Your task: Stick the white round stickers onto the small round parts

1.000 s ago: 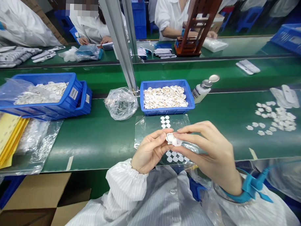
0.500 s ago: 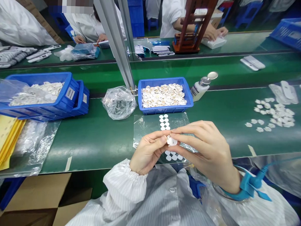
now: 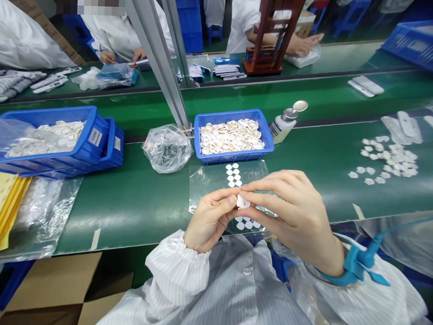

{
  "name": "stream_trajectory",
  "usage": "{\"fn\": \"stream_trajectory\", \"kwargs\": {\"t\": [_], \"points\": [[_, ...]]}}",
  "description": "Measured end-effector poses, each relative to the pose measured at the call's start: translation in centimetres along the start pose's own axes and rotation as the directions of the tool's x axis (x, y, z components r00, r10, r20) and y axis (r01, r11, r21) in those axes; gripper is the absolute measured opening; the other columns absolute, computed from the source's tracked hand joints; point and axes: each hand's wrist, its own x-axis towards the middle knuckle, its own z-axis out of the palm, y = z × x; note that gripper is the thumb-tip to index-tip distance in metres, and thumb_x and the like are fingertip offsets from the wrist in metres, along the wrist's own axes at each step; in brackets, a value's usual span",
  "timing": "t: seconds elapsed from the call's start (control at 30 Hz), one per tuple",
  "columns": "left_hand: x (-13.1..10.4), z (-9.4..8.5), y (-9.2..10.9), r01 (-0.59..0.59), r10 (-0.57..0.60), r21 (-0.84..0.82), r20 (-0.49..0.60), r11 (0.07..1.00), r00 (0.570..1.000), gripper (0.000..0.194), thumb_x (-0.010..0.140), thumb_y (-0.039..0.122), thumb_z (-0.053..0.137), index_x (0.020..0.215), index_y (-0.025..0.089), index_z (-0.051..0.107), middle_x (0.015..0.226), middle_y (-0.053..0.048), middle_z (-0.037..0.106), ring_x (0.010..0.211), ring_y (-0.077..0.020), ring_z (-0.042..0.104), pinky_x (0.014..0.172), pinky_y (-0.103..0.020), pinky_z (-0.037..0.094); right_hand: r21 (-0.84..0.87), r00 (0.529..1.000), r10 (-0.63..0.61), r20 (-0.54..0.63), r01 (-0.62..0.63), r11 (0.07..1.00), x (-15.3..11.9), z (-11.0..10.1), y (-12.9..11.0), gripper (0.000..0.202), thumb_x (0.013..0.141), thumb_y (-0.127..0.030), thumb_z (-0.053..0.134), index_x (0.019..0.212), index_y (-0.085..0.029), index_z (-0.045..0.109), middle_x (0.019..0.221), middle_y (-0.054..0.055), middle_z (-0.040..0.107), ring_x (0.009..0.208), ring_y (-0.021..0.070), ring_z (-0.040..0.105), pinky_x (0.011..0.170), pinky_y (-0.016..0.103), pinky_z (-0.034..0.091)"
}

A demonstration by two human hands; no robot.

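Through my feed, the green bench point(image 3: 130, 197) spread widest. On its far side I saw the blue bin point(image 3: 234, 157), full of pale round parts, and nearer, the clear sheet point(image 3: 207, 179), partly blocked from view by both hands. My right hand point(image 3: 293, 208) arched in from the right, fingers pointing left; my left hand point(image 3: 209, 217) came from the near left. A bottle point(image 3: 282, 124) stood right of the bin. Between the fingertips, above the sheet, was the white disc point(image 3: 243, 202): my left grip pinched it; my right fingertips touched it, whether clamping I couldn't tell.
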Motion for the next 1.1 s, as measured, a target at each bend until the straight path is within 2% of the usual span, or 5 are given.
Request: {"fn": "stream_trajectory", "kwargs": {"t": [0.3,0.47,0.67,1.1], "points": [[0.1,0.2,0.1,-0.018,0.018,0.001,0.020,1.000,1.000,0.025,0.065,0.028,0.087,0.084,0.015,0.079,0.073,-0.001,0.076,0.064,-0.0076,0.068,0.065,-0.014,0.057,-0.023,0.999,-0.032,-0.032,0.031,0.999,0.2,0.2,0.2,0.007,0.088,-0.026,0.068,0.091,-0.019,0.068,0.092,-0.001,0.076,0.082,0.0146,0.066,0.079,0.035,0.044],[0.0,0.4,0.2,-0.006,0.006,0.028,0.007,1.000,1.000,0.025,0.073,0.027,0.082,0.094,0.015,0.079,0.081,-0.002,0.078,0.071,-0.0088,0.072,0.069,-0.014,0.059,-0.099,0.998,-0.055,-0.024,0.053,0.994,0.1,0.4,0.7,0.008,0.089,-0.026,0.068,0.089,-0.018,0.070,0.092,0.000,0.075,0.082,0.0156,0.064,0.081,0.035,0.044],[-0.2,0.9,0.2,-0.017,0.017,0.037,-0.008,0.999,1.000,0.022,0.081,0.017,0.073,0.103,0.014,0.076,0.096,-0.005,0.079,0.083,-0.0113,0.073,0.083,-0.020,0.060,-0.159,0.998,-0.054,-0.030,0.049,0.986,0.2,0.4,1.1,0.013,0.089,-0.030,0.067,0.088,-0.018,0.072,0.091,0.000,0.076,0.082,0.0162,0.064,0.081,0.035,0.045],[-1.2,1.9,0.3,-0.095,0.095,0.125,0.011,0.988,0.995,0.023,0.084,0.017,0.069,0.107,0.017,0.076,0.104,-0.006,0.078,0.093,-0.0142,0.073,0.087,-0.020,0.058,-0.167,0.998,-0.061,-0.031,0.055,0.984,0.2,-0.1,1.0,0.006,0.087,-0.023,0.069,0.090,-0.019,0.071,0.091,-0.001,0.075,0.081,0.0165,0.064,0.083,0.036,0.044]]}}
